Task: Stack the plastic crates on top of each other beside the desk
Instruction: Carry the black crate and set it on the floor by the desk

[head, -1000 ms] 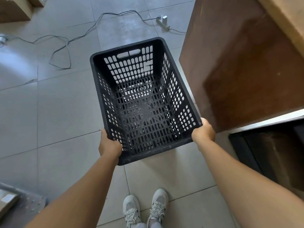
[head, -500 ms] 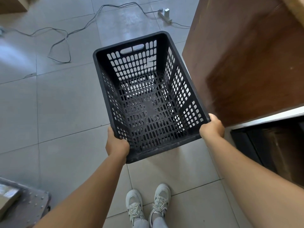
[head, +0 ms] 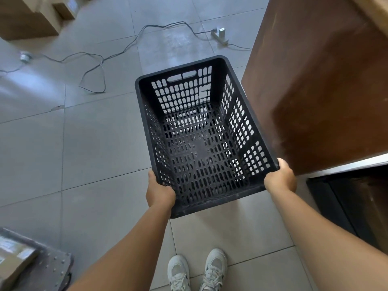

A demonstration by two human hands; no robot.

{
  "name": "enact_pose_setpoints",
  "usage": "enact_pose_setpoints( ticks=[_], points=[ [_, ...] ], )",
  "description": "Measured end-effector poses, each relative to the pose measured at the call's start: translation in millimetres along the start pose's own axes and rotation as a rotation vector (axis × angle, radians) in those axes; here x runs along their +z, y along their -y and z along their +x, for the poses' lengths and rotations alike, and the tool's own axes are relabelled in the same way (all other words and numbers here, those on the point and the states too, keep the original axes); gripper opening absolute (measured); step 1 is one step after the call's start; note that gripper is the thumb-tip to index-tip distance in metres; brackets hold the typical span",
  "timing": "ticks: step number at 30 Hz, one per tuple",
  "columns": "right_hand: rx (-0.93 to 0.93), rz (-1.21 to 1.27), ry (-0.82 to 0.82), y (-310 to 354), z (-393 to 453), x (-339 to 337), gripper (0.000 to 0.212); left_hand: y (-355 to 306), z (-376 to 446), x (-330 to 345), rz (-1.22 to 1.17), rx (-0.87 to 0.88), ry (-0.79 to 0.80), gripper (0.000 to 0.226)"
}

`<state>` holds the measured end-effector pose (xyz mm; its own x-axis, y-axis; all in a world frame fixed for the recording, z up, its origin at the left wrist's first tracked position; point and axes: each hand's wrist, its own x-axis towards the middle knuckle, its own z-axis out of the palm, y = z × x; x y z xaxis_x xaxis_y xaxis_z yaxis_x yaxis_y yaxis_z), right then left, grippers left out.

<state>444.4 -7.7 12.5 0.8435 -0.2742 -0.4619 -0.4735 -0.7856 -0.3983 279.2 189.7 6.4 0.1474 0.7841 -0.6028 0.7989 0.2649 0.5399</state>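
Observation:
A black plastic crate (head: 247,114) with slotted walls and floor is held above the tiled floor, empty inside. My left hand (head: 160,193) grips its near left corner. My right hand (head: 281,177) grips its near right corner. The crate's right side runs close along the brown wooden side panel of the desk (head: 327,91). Whether another crate lies under it I cannot tell; only floor shows through the slots.
Grey cables (head: 98,68) and a power strip (head: 219,35) lie on the floor beyond the crate. Cardboard boxes (head: 27,19) stand far left. A metal platform with a parcel (head: 31,263) is near left. A dark opening (head: 357,202) sits under the desk at right. My shoes (head: 197,271) are below.
The view has tilted up, showing the boxes at the far left. The crate stays in both hands and sits slightly lower and farther right in the frame, closer to the desk panel.

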Motion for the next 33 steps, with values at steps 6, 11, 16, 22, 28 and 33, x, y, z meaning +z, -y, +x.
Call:
enact_pose_setpoints(
  ticks=[6, 11, 16, 22, 28, 33],
  points=[
    [0.002, 0.052, -0.019, 4, -24, 19, 0.081, -4, 0, -7, 0.081, 0.051, 0.066, 0.062],
    [-0.199, -0.187, 0.075, 29, -63, 35, 0.08, -25, 8, -21, 0.132, 0.131, 0.108, 0.061],
    [-0.295, -0.17, 0.257, 76, -109, 66, 0.071, -49, 29, -56, 0.104, 0.23, 0.242, 0.064],
    [-0.198, -0.039, 0.202, 126, -160, 112, 0.069, -73, 78, -120, 0.121, 0.397, 0.461, 0.068],
    [-0.015, 0.002, 0.043, 138, -182, 141, 0.072, -104, 134, -161, 0.181, 0.506, 0.533, 0.067],
    [0.221, -0.102, -0.143, 112, -177, 142, 0.078, -131, 172, -150, 0.224, 0.482, 0.555, 0.068]
  ],
)
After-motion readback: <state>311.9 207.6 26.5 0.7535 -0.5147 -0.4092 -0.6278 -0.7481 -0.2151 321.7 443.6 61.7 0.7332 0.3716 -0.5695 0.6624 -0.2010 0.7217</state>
